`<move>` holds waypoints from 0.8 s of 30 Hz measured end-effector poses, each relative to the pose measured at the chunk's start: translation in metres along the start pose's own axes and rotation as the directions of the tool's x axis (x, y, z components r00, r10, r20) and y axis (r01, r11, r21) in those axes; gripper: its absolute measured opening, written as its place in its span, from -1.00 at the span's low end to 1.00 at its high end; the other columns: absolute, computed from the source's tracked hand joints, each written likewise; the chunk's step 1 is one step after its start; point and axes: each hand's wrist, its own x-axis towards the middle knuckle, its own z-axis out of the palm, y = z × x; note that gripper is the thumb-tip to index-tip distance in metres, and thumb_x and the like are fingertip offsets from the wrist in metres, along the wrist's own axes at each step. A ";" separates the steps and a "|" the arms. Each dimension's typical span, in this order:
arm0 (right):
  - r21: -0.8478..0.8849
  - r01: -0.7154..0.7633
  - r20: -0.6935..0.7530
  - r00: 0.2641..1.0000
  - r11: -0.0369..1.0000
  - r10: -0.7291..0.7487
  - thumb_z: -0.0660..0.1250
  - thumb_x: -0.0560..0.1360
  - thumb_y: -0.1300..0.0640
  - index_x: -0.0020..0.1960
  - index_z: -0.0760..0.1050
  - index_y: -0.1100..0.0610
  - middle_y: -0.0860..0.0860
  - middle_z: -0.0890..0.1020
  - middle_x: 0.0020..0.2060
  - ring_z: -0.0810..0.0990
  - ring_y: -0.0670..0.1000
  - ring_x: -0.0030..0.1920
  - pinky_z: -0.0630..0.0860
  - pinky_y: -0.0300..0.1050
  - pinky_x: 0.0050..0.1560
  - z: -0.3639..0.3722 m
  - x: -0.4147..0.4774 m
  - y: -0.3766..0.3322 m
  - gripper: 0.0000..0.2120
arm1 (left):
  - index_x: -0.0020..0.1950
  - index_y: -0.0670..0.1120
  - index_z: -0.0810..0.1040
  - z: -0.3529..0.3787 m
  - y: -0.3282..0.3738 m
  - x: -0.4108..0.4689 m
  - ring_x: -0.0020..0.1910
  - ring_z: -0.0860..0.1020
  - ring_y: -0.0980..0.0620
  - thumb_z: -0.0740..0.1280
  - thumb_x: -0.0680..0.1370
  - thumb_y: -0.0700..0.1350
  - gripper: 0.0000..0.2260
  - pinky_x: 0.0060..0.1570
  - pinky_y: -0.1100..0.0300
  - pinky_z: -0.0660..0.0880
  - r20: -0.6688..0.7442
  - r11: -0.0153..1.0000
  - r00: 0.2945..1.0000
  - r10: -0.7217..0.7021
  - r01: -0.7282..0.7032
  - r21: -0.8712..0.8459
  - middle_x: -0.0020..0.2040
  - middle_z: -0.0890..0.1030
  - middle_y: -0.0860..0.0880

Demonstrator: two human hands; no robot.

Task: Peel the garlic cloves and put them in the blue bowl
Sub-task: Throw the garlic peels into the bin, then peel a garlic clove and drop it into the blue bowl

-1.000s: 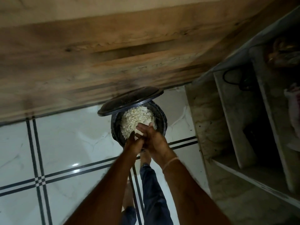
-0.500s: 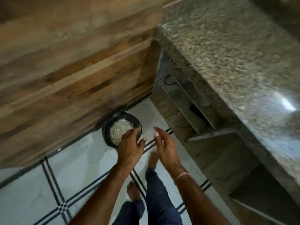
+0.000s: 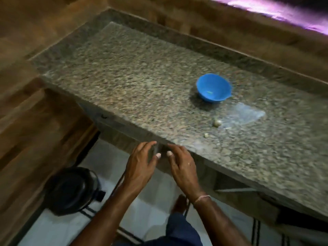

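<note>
Both hands are up at the near edge of the speckled grey-brown granite countertop (image 3: 142,86). The left hand (image 3: 140,162) is wide, fingers loosely spread, and it holds nothing. The right hand (image 3: 184,166) mirrors it just beside, fingers relaxed and bare, with a thin pale thread band (image 3: 202,198) around its wrist. The two thumbs point at each other with a small gap between them. The fingertips sit right at the counter's front lip, but the blur makes it impossible to say whether they touch the stone. Well away from the hands, far across the counter and to the right, stands the small round blue plastic bowl (image 3: 213,87), mouth facing up, with a tiny greenish speck inside that is too smeared to identify. Between bowl and hands, nearer the bowl, lie the small pale garlic cloves (image 3: 217,123), one lump at the corner of a flat clear plastic sheet (image 3: 245,116) and a smaller bit a little closer to the counter's front edge. Whether they are peeled cannot be made out. Down on the white floor tiles with dark stripes (image 3: 150,201) sits a round black lidded bin (image 3: 71,189), just beside the brown wood-grain panelling (image 3: 35,121) on the left. A dark blue trouser leg (image 3: 181,233) shows below the arms.
</note>
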 end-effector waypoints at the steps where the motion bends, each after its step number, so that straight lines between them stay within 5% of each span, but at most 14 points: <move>1: -0.009 -0.004 -0.025 1.000 1.000 0.004 0.23 0.72 -0.04 0.40 0.55 0.00 -0.09 0.58 0.28 0.53 -0.13 0.28 0.51 -0.12 0.30 -0.021 0.004 0.014 -0.69 | 0.46 0.01 0.52 0.016 0.020 0.007 0.40 0.48 -0.05 0.41 0.62 -0.02 -0.60 0.31 0.13 0.42 0.019 1.000 1.000 0.015 -0.015 -0.006 0.43 0.53 -0.02; 7: -0.065 -0.091 -0.122 0.989 0.994 0.082 0.24 0.70 -0.06 0.39 0.56 0.00 -0.10 0.59 0.25 0.55 -0.07 0.29 0.52 -0.10 0.23 -0.115 0.029 0.083 -0.68 | 0.37 0.01 0.59 0.092 0.109 0.055 0.32 0.53 -0.02 0.45 0.59 0.01 -0.65 0.26 0.07 0.50 0.107 0.993 0.988 0.114 -0.113 -0.016 0.32 0.59 0.00; 12: -0.160 -0.182 -0.160 0.974 0.970 0.157 0.31 0.68 0.05 0.41 0.54 0.05 0.00 0.58 0.25 0.53 0.02 0.27 0.48 -0.11 0.18 -0.157 0.063 0.120 -0.68 | 0.17 -0.05 0.63 0.126 0.147 0.094 -0.02 0.59 -0.01 0.49 0.55 0.01 -0.76 -0.05 0.04 0.57 0.122 0.988 0.984 0.130 -0.139 0.065 0.05 0.62 0.01; 18: -0.305 -0.260 -0.183 0.960 0.916 0.211 0.34 0.66 0.12 0.48 0.47 0.07 0.06 0.54 0.29 0.46 0.08 0.27 0.46 -0.04 0.20 -0.170 0.110 0.137 -0.61 | -0.12 0.02 0.52 0.156 0.143 0.121 -0.16 0.52 0.02 0.51 0.53 -0.06 -0.82 -0.24 0.13 0.42 0.182 0.975 0.979 0.095 -0.128 0.183 -0.13 0.52 0.07; 24: -0.455 -0.276 -0.126 0.961 0.847 0.246 0.49 0.55 0.05 0.47 0.46 -0.05 0.07 0.45 0.44 0.39 0.13 0.41 0.39 0.12 0.30 -0.165 0.124 0.140 -0.49 | -0.07 0.04 0.58 0.144 0.148 0.128 -0.17 0.54 0.10 0.47 0.57 -0.05 -0.91 -0.36 0.24 0.29 0.194 0.972 0.971 0.143 -0.175 0.159 -0.13 0.53 0.16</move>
